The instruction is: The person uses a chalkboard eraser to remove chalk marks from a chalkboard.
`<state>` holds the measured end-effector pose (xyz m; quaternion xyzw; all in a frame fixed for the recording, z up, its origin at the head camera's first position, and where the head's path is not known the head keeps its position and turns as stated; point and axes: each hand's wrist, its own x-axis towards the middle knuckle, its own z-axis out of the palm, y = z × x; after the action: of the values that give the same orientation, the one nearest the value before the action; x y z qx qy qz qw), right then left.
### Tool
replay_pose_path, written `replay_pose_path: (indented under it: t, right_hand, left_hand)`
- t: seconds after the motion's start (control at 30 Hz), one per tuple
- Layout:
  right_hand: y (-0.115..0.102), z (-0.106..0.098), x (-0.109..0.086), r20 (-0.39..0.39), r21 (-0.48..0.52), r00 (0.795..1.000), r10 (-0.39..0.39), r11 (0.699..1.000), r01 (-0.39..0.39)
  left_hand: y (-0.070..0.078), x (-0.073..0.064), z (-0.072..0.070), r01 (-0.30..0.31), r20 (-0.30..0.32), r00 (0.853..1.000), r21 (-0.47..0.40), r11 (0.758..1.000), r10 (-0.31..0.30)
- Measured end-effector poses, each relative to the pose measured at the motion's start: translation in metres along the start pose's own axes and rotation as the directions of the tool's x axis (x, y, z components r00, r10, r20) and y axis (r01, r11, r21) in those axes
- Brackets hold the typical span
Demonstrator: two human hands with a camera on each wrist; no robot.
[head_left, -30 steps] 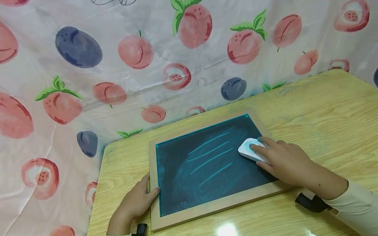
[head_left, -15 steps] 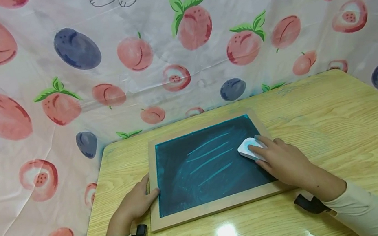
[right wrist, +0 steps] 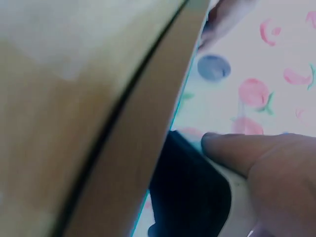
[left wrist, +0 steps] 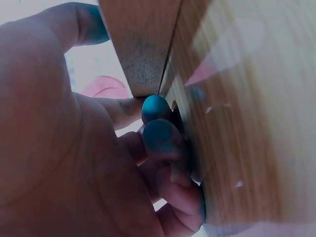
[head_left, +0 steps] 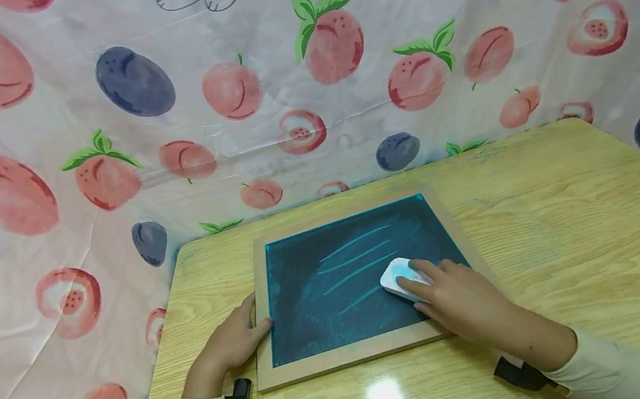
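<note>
A small chalkboard (head_left: 309, 327) with a pale wooden frame lies on the table, bearing several blue chalk strokes (head_left: 352, 267) and smears. My left hand (head_left: 227, 347) holds the frame's left edge, thumb on top. In the left wrist view its curled fingers (left wrist: 163, 140), blue with chalk, meet the frame's side (left wrist: 143, 49) close to the tabletop. My right hand (head_left: 461, 299) grips a white chalkboard eraser (head_left: 392, 279) on the board's right half, beside the strokes. The eraser's dark felt (right wrist: 190, 192) shows in the right wrist view; chalk dust marks its white top.
The wood-grain table (head_left: 581, 221) extends to the right of the board, with faint bluish smudges. Behind and to the left hangs a white cloth (head_left: 271, 47) printed with peaches. Black wrist mounts (head_left: 239, 395) sit under both forearms.
My right hand has slid the eraser left and nearer to me over the board; it now covers the right end of the lowest stroke. The left hand stays in place.
</note>
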<state>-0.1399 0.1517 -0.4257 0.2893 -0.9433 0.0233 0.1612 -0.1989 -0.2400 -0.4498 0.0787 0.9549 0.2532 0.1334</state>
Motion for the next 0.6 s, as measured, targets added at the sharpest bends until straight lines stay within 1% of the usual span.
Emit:
replay_pose_path:
  t: [0.17, 0.27, 0.33, 0.43, 0.6]
  right_hand:
    - [-0.019, 0.001, -0.001, 0.024, 0.063, 0.996, -0.089, 0.994, 0.087]
    - [-0.024, 0.0, -0.001, 0.053, 0.112, 0.993, -0.101, 0.989, 0.094]
    - [-0.023, 0.0, -0.001, 0.061, 0.133, 0.994, -0.086, 0.988, 0.078]
    - [-0.017, 0.001, -0.001, 0.047, 0.142, 0.998, -0.05, 0.989, 0.042]
    - [0.002, 0.002, 0.0, 0.006, 0.098, 1.0, 0.027, 0.995, -0.027]
  left_hand:
    - [0.0, 0.0, 0.0, -0.003, -0.002, 1.0, 0.0, 1.0, 0.003]
    - [0.001, 0.0, 0.0, -0.002, -0.002, 1.0, 0.003, 1.0, 0.002]
    - [0.002, 0.0, 0.0, -0.001, 0.0, 1.0, -0.002, 1.0, 0.001]
    - [0.003, -0.001, 0.0, 0.002, 0.0, 1.0, -0.008, 1.0, -0.002]
    - [0.004, -0.003, 0.0, 0.003, -0.003, 1.0, -0.002, 1.0, -0.003]
